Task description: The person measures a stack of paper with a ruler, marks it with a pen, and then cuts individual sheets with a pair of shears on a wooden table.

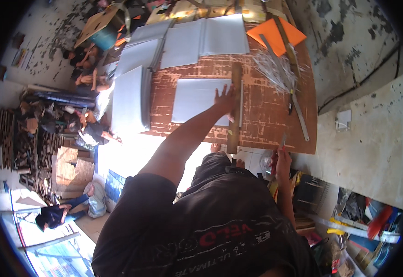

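A stack of pale grey-white sheets [193, 102] lies on the scratched brown board of the table [270, 117] in front of me. Across its right edge runs a long wooden strip [234, 134], one end sticking out past the table's near edge. My left hand [225, 99] lies flat over the strip and sheets, fingers spread, pressing down. Beside the table's near right edge, my right hand [282, 162] is closed around a utility knife [283, 141] with a reddish handle. The blade points up, apart from the sheets.
More stacks of pale sheets [132, 101] line the table's left and far sides. At the right lie orange sheets [277, 36], thin trimmed strips [275, 69], a metal ruler [300, 117] and a black pen-like tool [290, 102]. Several people, one a seated person [56, 214], are at the left.
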